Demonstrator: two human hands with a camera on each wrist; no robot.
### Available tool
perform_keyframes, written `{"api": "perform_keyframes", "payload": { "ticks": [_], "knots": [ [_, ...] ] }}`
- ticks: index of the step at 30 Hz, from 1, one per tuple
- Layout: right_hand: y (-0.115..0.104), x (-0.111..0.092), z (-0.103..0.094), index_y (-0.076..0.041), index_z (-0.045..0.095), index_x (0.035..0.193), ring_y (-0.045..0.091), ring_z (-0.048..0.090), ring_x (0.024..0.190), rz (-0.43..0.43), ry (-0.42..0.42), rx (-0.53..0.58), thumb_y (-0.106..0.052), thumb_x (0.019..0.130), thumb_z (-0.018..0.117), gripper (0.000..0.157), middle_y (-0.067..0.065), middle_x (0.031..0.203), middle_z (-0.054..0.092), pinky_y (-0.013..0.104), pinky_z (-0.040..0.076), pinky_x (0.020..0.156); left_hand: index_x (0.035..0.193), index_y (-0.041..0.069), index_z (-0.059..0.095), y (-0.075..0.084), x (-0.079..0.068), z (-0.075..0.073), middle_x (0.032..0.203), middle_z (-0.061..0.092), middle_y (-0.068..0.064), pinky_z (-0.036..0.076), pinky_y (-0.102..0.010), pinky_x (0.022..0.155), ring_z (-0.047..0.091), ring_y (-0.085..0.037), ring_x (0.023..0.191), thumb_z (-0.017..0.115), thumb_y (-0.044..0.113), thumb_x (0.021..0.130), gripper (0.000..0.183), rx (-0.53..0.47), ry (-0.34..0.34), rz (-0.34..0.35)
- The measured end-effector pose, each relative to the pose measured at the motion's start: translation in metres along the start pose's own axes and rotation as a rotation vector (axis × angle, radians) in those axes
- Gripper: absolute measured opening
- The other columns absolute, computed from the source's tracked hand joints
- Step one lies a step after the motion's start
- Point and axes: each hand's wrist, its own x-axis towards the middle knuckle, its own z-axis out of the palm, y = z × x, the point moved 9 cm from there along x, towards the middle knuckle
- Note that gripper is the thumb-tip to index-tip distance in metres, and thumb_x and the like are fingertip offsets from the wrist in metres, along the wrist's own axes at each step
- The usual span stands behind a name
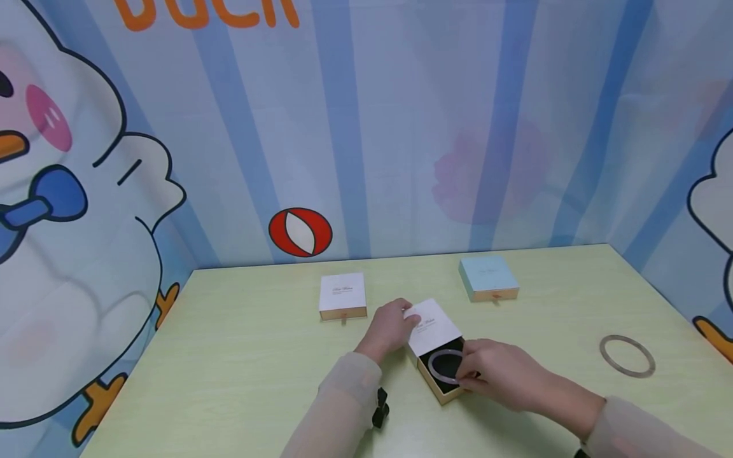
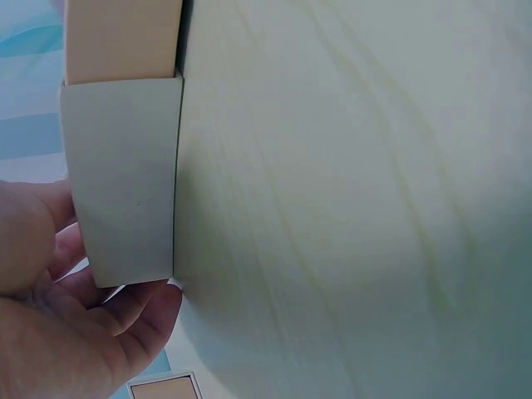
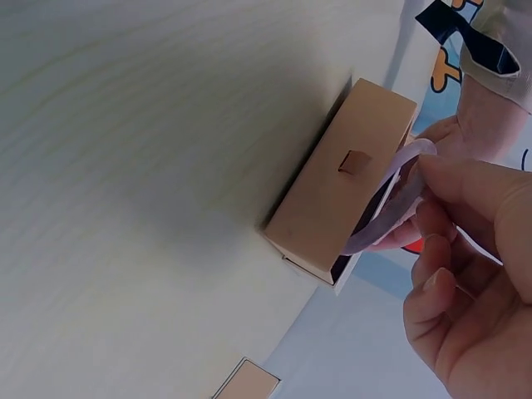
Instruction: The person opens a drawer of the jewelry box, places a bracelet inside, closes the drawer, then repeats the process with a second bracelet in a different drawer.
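A white sliding box [image 1: 433, 327] sits slanted on the table, its tan drawer [image 3: 332, 191] pulled partly out toward the near side. My left hand [image 1: 394, 327] grips the far left end of the white sleeve [image 2: 125, 183], thumb on top and fingers round its end. Over the drawer's dark lining is a pale lilac bangle [image 1: 431, 367]. My right hand [image 1: 504, 372] pinches the bangle's right side between thumb and fingertips. In the right wrist view the ring tilts up out of the drawer, with its lower part at the lining.
Another white box [image 1: 342, 294] stands closed at the back left, and a light blue box [image 1: 488, 277] at the back right. A second greyish bangle [image 1: 651, 365] lies flat on the pale table [image 1: 246, 362] at the right. A printed cloth [image 1: 395, 127] hangs behind.
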Motion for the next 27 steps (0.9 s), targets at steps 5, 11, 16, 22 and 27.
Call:
{"api": "perform_keyframes", "payload": {
  "ticks": [5, 11, 16, 22, 27],
  "knots": [
    [0.003, 0.005, 0.003, -0.020, 0.074, 0.080, -0.002, 0.047, 0.070, 0.025, -0.038, 0.029, -0.022, 0.083, 0.072, 0.004, -0.014, 0.081, 0.057, 0.021, 0.044, 0.061, 0.125, 0.006, 0.056, 0.000, 0.000, 0.000, 0.121, 0.062, -0.010, 0.046, -0.037, 0.087, 0.054, -0.020, 0.094, 0.055, 0.025, 0.096, 0.035, -0.007, 0.000, 0.000],
    [0.006, 0.011, 0.007, -0.021, 0.074, 0.079, -0.002, 0.045, 0.068, 0.056, -0.076, 0.034, -0.019, 0.082, 0.072, 0.005, -0.014, 0.079, 0.056, 0.021, 0.043, 0.062, 0.125, 0.005, 0.056, 0.002, -0.001, -0.002, 0.120, 0.062, -0.011, 0.046, -0.037, 0.086, 0.055, -0.021, 0.095, 0.055, 0.024, 0.096, 0.034, 0.007, 0.005, 0.016],
    [0.008, 0.015, 0.010, -0.021, 0.074, 0.078, 0.000, 0.046, 0.067, 0.093, -0.098, 0.028, -0.019, 0.082, 0.072, 0.005, -0.013, 0.077, 0.056, 0.023, 0.044, 0.063, 0.124, 0.005, 0.056, 0.002, -0.001, -0.002, 0.120, 0.062, -0.011, 0.046, -0.036, 0.087, 0.055, -0.021, 0.095, 0.055, 0.024, 0.096, 0.034, 0.014, 0.010, 0.025],
    [0.010, 0.020, 0.013, -0.020, 0.075, 0.078, 0.002, 0.046, 0.068, 0.127, -0.118, 0.044, -0.018, 0.082, 0.072, 0.005, -0.012, 0.077, 0.057, 0.024, 0.044, 0.063, 0.124, 0.005, 0.057, 0.002, -0.001, -0.002, 0.119, 0.063, -0.011, 0.046, -0.036, 0.087, 0.055, -0.021, 0.095, 0.055, 0.024, 0.096, 0.034, 0.021, 0.011, 0.033],
    [0.012, 0.024, 0.017, -0.019, 0.076, 0.077, 0.004, 0.047, 0.066, 0.152, -0.137, 0.049, -0.016, 0.080, 0.072, 0.006, -0.012, 0.074, 0.057, 0.025, 0.044, 0.063, 0.124, 0.005, 0.057, 0.002, 0.000, -0.002, 0.118, 0.063, -0.011, 0.046, -0.035, 0.084, 0.055, -0.021, 0.093, 0.055, 0.024, 0.096, 0.034, 0.017, 0.007, 0.030]
  ]
}}
